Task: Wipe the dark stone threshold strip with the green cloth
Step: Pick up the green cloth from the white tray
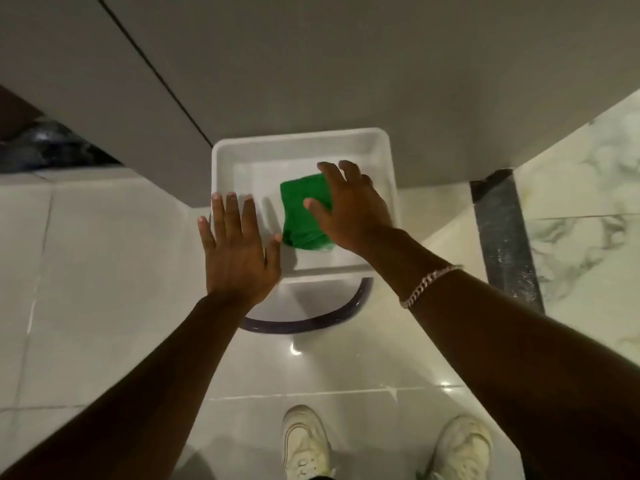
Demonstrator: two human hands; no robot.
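Note:
A folded green cloth [300, 216] lies inside a white rectangular tub [304, 142] on the floor. My right hand [349, 206] hovers spread over the cloth's right side, fingers apart, covering part of it; whether it touches the cloth is unclear. My left hand [235, 247] is flat and open over the tub's near left corner, holding nothing. The dark stone threshold strip [504, 237] runs along the floor at the right, beyond my right forearm, speckled with pale marks.
Grey wall panels [311, 64] rise behind the tub. Glossy white floor tiles [104, 254] surround it, marbled tiles [588, 202] lie right of the strip. A dark curved handle [311, 322] sits below the tub's near edge. My two white shoes [304, 441] stand at the bottom.

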